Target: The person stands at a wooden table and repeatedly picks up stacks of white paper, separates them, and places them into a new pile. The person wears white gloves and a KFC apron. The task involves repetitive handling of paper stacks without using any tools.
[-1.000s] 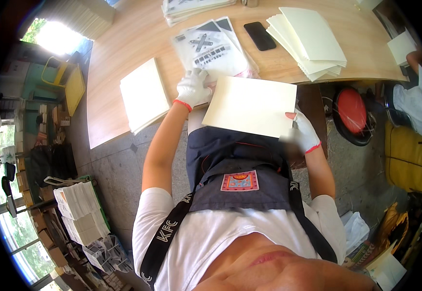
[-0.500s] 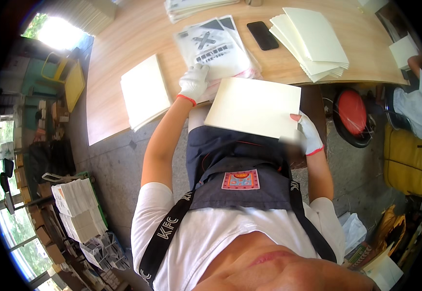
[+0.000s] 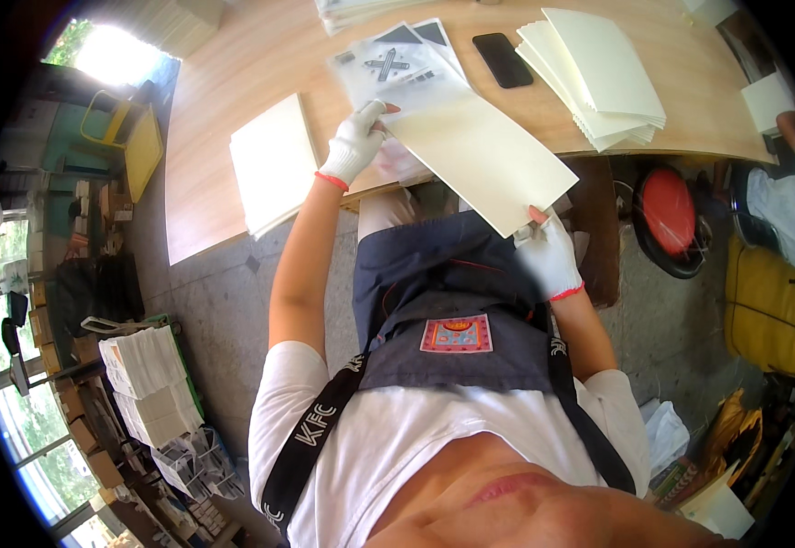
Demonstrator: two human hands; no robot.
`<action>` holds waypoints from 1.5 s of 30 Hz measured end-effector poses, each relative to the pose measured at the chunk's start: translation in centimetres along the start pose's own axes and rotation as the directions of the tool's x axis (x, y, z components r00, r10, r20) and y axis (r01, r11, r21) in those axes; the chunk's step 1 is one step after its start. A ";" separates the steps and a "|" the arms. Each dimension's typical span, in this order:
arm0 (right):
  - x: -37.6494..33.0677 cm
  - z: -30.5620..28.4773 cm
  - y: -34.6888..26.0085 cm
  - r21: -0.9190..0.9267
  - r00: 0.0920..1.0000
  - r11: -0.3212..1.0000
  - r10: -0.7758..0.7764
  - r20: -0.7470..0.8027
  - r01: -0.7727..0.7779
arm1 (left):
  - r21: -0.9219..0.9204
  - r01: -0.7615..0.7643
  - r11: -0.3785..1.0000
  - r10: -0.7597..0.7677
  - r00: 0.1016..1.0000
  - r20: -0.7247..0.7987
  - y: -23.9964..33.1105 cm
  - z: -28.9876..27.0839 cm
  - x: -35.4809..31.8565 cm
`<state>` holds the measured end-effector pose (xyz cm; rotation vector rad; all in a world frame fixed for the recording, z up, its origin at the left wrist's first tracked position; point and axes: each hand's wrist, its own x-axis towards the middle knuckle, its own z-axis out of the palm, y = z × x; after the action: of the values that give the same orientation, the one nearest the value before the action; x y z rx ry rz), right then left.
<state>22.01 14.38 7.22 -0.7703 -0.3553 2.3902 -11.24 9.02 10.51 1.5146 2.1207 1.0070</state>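
Note:
My right hand (image 3: 551,256), in a white glove with a red cuff and bare thumb tip, grips the near end of a cream paper pad (image 3: 489,164). The pad slants away over the table's front edge. Its far end appears to sit inside the mouth of a clear printed plastic bag (image 3: 388,66), whose film looks hazy over it. My left hand (image 3: 356,144), gloved alike, pinches the bag's edge beside the pad's left side. More printed bags lie beneath on the table.
On the wooden table (image 3: 224,100) are a cream paper stack (image 3: 274,164) at left, a black phone (image 3: 502,60), and a fanned cream stack (image 3: 594,78) at right. A red-seated stool (image 3: 668,212) stands right, near another person's sleeve (image 3: 785,196). Paper bundles (image 3: 151,388) stand lower left.
The pad has turned from lying crosswise to slanting away, its far end now at the bag. My left hand has moved slightly up and grips the bag's edge; my right hand has shifted left.

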 end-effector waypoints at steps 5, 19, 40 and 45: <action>0.1 0.8 2.6 -0.100 0.994 0.995 -0.009 0.108 0.020 | 0.076 -0.111 0.991 0.128 0.950 -0.283 1.2 2.3 -2.6; -3.8 2.4 2.7 -0.362 0.997 0.932 0.042 0.060 -0.017 | -0.925 0.040 0.377 -0.174 0.984 -0.029 -1.8 19.2 -7.8; 6.0 4.6 6.3 -0.930 0.919 0.049 0.139 0.368 0.365 | -0.870 0.452 0.198 -0.611 0.751 0.251 0.0 10.1 -14.4; 8.1 4.9 8.5 -0.491 0.735 -0.616 0.225 0.640 0.616 | -0.814 0.509 0.279 -0.558 0.776 0.294 -1.0 9.2 -14.3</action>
<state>9.83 12.36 4.00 -0.3138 -2.9235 0.6108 -0.71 -1.13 1.74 0.1984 1.4548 1.4769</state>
